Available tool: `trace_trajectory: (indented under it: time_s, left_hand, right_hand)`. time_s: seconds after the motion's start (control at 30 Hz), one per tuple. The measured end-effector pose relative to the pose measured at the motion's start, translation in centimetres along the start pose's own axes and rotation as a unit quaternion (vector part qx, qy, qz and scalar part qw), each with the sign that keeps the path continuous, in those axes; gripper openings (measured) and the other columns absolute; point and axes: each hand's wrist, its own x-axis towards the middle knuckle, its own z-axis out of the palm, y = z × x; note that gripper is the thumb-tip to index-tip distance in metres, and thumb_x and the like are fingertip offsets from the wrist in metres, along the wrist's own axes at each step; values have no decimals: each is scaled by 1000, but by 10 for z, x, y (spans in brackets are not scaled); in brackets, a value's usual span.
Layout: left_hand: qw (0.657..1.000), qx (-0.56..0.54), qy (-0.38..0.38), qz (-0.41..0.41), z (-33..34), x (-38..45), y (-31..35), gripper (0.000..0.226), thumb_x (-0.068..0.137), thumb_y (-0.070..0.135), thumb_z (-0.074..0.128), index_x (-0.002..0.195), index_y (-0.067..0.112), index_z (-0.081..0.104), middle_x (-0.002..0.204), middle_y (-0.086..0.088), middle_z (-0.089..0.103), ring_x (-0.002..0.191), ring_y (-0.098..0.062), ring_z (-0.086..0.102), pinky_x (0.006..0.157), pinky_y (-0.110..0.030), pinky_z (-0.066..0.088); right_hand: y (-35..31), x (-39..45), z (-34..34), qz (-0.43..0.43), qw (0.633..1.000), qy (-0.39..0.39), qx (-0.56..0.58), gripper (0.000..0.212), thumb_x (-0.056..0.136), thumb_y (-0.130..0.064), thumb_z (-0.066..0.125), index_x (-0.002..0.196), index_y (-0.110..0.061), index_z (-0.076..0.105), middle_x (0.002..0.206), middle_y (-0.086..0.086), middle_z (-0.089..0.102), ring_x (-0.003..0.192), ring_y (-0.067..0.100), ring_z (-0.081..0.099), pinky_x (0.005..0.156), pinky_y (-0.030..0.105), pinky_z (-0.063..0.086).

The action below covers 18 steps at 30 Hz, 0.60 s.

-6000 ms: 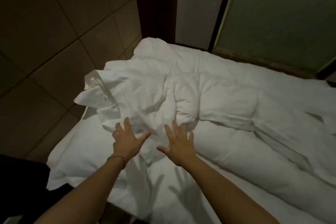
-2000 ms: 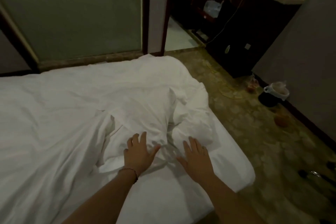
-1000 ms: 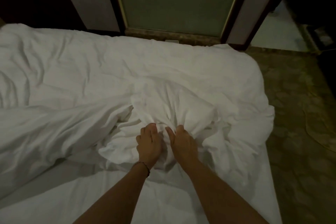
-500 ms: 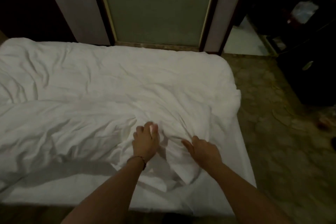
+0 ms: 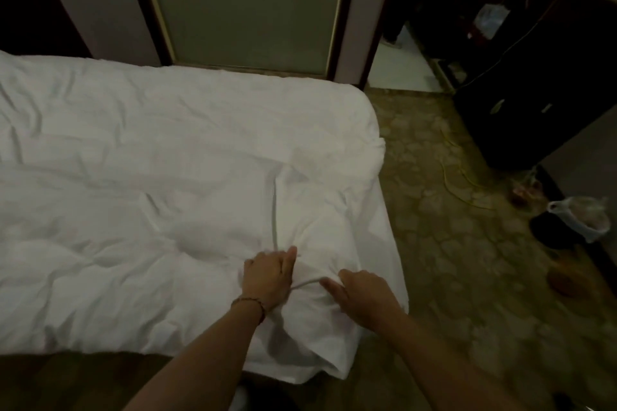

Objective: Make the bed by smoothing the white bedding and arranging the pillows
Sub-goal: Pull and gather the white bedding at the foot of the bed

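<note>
Moved since before: both hands have slid nearer to the person, and more of the big cover now lies flat than half a second ago.
Left hand: the left hand (image 5: 267, 275), with a thin bead band on the wrist, is closed on a bunch of the cloth, fingers curled in.
Right hand: the right hand (image 5: 362, 290) pinches a raised fold of the same cloth, thumb on the near side, fingers tucked under.
Bedding: the soft white puffy bed cover (image 5: 150, 183) fills the bed, from the hands out to 9 o'clock and up to 12 o'clock. It still has many small creases.
Messy bit: the bunched corner of the cover (image 5: 320, 344) sits right under the hands and hangs down at 6 o'clock, over the bed edge.
Long fold: one long ridge (image 5: 274, 210) runs from the left hand straight up toward 12 o'clock.
What matters next: the bed's long side goes from 9 o'clock to 3 o'clock. The foot edge is at 3 o'clock, closer to the right hand. I think a pull toward 4 or 5 o'clock would flatten the corner.
Pillows: none can be seen.
Floor stuff: a dark bin with a clear plastic bag (image 5: 574, 223) stands far off at 3 o'clock, on the brown patterned floor (image 5: 450, 243).
</note>
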Motion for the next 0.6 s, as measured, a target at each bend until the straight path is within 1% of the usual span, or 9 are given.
trace_trajectory:
  time_s: [0.07,0.1,0.17,0.23,0.3,0.37,0.4,0.5,0.6]
  left_hand:
    - [999,-8,-9,-46,19,-21,13,91,92,70,-4,96,19,72,99,-8,70,96,-30,65,89,-37,46]
    - [998,-6,-18,-54,29,-34,21,101,86,74,-12,91,18,72,94,-8,71,90,-29,66,84,-36,49]
    - [997,6,-40,-59,52,-62,34,108,80,77,-20,87,17,69,83,-5,68,83,-26,67,76,-34,51]
    - [996,16,-45,-81,75,-88,48,83,93,68,-2,86,17,62,72,3,58,81,-23,65,74,-32,49]
    - [995,25,-55,-75,94,-112,59,62,101,58,11,84,20,57,65,5,51,75,-22,61,73,-33,49]
    - [996,59,-57,-38,110,-129,65,60,105,48,19,93,17,69,67,-1,63,68,-24,64,64,-34,53]
    - [996,80,-32,-32,116,-135,65,59,105,45,21,95,18,73,71,-4,68,68,-24,67,61,-33,53]
    - [996,-2,-27,-82,116,-151,78,61,106,49,21,84,21,70,89,-7,73,89,-25,68,76,-32,50]
    - [995,-56,-15,-85,104,-159,86,61,106,48,23,86,15,71,91,-11,74,92,-28,68,79,-33,49]
  right_hand:
    - [20,-19,11,-4,1000,-19,6,92,76,-83,-3,107,-20,57,107,7,67,97,25,63,78,33,42]
    - [31,-31,18,-5,1000,-25,6,85,82,-80,2,107,-20,56,108,7,67,97,26,63,77,33,40]
    - [51,-59,36,-21,999,-30,12,92,75,-85,-9,101,-23,54,105,7,67,95,25,64,75,33,40]
    - [73,-84,52,-30,998,-46,15,103,59,-90,-24,92,-26,49,100,5,68,90,24,64,70,33,40]
    - [92,-108,69,-30,997,-64,19,99,59,-90,-25,89,-27,46,99,5,68,90,25,64,67,33,36]
    - [104,-130,84,-26,996,-82,25,95,64,-86,-18,93,-26,49,104,4,68,96,24,64,69,32,35]
    - [106,-138,92,-25,995,-95,35,97,65,-87,-15,97,-24,52,106,4,67,98,24,64,71,33,38]
    - [105,-150,107,-35,988,-119,91,103,68,-93,-9,97,-21,59,101,3,68,91,22,66,77,33,48]
    - [86,-135,87,-71,990,-85,85,96,74,-86,-10,83,-21,61,92,4,70,78,16,61,73,29,44]
